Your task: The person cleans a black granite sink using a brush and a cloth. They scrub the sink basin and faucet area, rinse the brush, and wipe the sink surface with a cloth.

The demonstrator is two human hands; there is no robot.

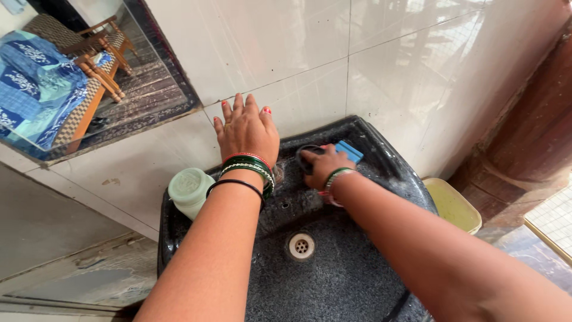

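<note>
Head view: the left hand (246,128) rests flat and open against the white tiled wall (381,77), holding nothing. The right hand (325,166) closes on a blue scrubber (350,150), pressed to the back ledge of the dark basin (357,280). Scrubbing appears underway; further strokes call for steady pressure along the ledge. A pale green jar (189,189) stands left of the left wrist.

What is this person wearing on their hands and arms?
Both forearms are bare, with no sleeves. The left hand has red-painted nails, and its wrist carries stacked green, red and gold bangles plus a thin black band. The right hand wears green and red bangles.
</note>
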